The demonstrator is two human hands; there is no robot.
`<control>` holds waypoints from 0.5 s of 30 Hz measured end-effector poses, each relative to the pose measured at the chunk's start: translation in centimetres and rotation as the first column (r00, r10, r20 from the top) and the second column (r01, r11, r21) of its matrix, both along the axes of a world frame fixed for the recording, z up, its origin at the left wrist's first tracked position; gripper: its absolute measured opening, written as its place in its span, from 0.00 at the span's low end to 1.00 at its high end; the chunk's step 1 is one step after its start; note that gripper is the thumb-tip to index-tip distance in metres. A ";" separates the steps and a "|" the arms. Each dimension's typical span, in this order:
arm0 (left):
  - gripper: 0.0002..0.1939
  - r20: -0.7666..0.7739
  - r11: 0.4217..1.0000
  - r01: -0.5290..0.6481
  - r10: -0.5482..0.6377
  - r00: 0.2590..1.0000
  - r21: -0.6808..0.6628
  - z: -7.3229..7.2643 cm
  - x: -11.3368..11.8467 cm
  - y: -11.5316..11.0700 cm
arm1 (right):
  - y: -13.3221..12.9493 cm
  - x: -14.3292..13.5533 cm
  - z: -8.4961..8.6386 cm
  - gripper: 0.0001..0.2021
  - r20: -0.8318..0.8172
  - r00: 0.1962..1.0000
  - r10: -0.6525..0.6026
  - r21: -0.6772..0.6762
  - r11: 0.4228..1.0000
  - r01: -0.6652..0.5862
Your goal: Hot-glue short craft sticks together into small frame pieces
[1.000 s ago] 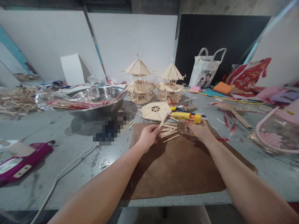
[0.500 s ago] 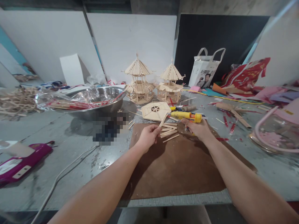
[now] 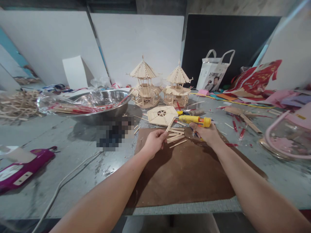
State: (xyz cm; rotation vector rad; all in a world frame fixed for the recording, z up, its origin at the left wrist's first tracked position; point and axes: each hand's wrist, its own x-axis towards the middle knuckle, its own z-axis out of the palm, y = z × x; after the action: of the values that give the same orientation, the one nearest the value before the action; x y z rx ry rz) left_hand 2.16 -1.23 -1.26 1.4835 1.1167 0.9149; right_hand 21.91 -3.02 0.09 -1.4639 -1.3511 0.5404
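Pinched in my left hand (image 3: 155,141) are thin wooden sticks (image 3: 170,124), pointing up and to the right. My right hand (image 3: 205,132) grips a yellow glue gun (image 3: 195,120), whose nozzle points left, close to the upper end of the held sticks. Just behind lies a flat hexagonal wooden panel (image 3: 155,119) with an opening at its centre. Several loose sticks (image 3: 175,139) lie between my hands on a brown board (image 3: 189,174). Two wooden pagoda models, a left one (image 3: 145,87) and a right one (image 3: 178,85), stand behind the panel.
A metal bowl (image 3: 114,110) with plastic-wrapped red-tipped sticks is at the left. A purple device (image 3: 29,168) and a white cable (image 3: 64,181) lie nearer. At the right are a pink-handled clear container (image 3: 289,139), brown pieces (image 3: 245,118) and a white bag (image 3: 211,74).
The glue gun and my right hand have shifted very slightly to the right. My left hand stays nearly still with its sticks.
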 end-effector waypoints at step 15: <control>0.13 -0.005 1.000 -0.001 0.001 1.000 0.016 -0.2 -0.1 0.1 | 0.1 0.1 -0.1 0.17 0.083 0.996 -0.024 -0.037 0.999 0.027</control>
State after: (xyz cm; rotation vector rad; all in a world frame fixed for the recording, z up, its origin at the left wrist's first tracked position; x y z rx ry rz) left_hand 2.10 -1.13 -1.42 1.4990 1.1157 0.9231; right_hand 21.97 -2.97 -0.01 -1.5469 -1.3910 0.4966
